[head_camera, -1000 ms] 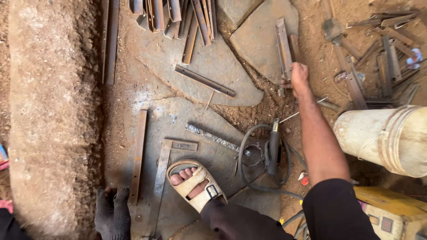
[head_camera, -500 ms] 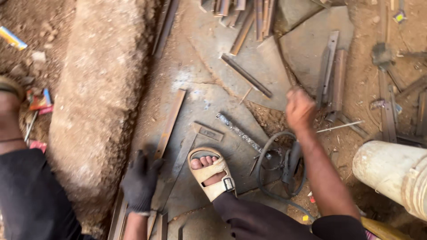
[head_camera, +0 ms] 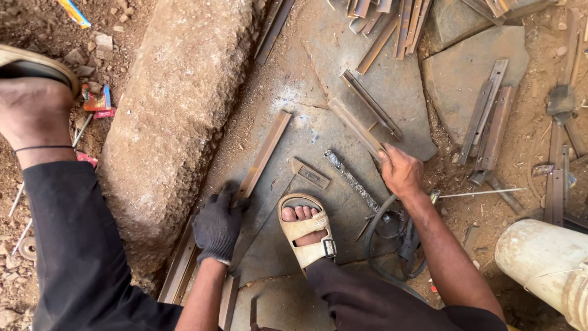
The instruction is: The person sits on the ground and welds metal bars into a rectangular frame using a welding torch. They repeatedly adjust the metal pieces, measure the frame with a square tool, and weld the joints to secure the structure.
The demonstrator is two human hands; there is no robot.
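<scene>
Steel strip [head_camera: 358,130] slants up-left from my bare right hand [head_camera: 401,173], which grips its near end; my gloved left hand [head_camera: 217,224] clasps another bar [head_camera: 264,156].

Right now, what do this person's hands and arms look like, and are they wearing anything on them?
The left hand wears a dark knitted work glove with a ribbed cuff; the forearm above it is bare. The right hand is bare, with no glove, and its forearm is uncovered too. No sleeve, watch or ring shows on either arm.
</scene>
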